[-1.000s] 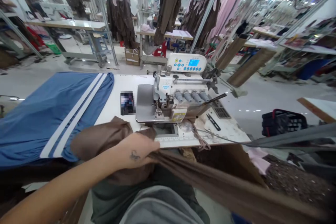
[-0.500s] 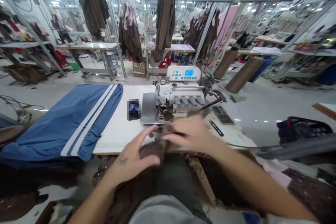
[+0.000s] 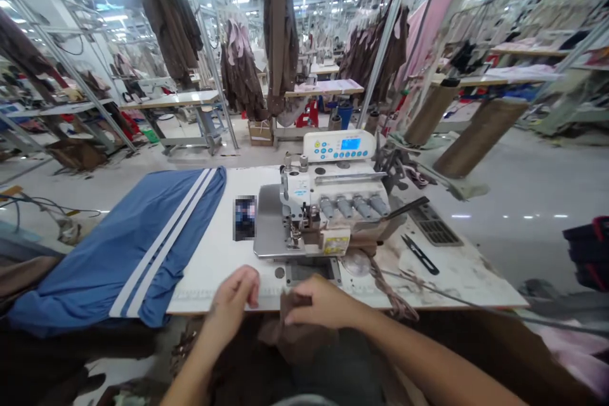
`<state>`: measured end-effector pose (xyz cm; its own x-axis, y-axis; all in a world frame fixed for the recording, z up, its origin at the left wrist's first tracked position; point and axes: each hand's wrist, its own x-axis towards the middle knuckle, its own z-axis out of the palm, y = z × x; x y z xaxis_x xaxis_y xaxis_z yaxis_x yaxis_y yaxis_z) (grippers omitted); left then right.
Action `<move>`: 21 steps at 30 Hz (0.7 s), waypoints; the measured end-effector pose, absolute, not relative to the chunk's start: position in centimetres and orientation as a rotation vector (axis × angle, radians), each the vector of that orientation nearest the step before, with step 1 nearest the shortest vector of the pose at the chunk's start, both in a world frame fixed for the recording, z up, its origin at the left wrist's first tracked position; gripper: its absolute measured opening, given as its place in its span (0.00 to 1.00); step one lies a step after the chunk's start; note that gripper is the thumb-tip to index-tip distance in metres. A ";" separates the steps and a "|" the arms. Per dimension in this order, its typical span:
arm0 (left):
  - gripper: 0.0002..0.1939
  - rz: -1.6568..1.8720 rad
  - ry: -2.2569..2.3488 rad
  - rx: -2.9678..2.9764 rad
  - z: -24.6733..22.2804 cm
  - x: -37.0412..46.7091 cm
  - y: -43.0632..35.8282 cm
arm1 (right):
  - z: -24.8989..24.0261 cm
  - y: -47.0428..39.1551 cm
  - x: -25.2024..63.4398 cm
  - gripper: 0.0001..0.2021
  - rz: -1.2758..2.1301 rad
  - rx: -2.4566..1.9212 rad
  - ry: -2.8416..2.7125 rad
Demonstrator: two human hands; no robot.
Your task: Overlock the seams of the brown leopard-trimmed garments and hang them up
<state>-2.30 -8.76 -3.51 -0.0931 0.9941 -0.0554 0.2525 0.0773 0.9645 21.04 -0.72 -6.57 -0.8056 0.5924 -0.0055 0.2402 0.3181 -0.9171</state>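
Brown fabric (image 3: 304, 341) hangs over the front table edge and down toward my lap. My right hand (image 3: 323, 303) pinches its upper edge between thumb and fingers, in front of the overlock sewing machine (image 3: 333, 196). To the left, just above the table edge, my left hand (image 3: 236, 292) is closed with its fingers curled in. It is apart from the brown fabric I see in my right hand, and whatever its fingers may hold is hidden. The machine's metal plate (image 3: 269, 222) lies beyond both hands.
Blue fabric with white stripes (image 3: 128, 235) covers the table's left side. Black thread snips (image 3: 419, 255) and a slotted tray (image 3: 435, 225) lie at the right. A dark pixelated object (image 3: 245, 218) sits beside the machine. Brown garments (image 3: 280, 32) hang beyond.
Both hands have come back from the machine toward the table's front edge. My left hand has curled its fingers and left the brown fabric; my right hand still grips it. The view has shifted.
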 end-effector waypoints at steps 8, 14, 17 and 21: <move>0.21 0.937 1.410 1.275 -4.1 -1.9 -8.8 | -6.8 -0.7 21.4 0.13 1.508 -0.781 -2.140; 0.19 1.036 1.413 1.317 -3.3 -2.6 -8.6 | -7.2 -1.2 21.4 0.10 1.619 -0.597 -2.210; 0.18 0.795 1.399 1.407 -4.5 -0.8 -9.4 | -7.1 -1.0 21.2 0.19 1.497 -0.832 -2.028; 0.20 0.902 1.694 1.518 -3.8 -2.4 -8.5 | -7.3 -1.6 21.7 0.25 1.660 -0.778 -2.289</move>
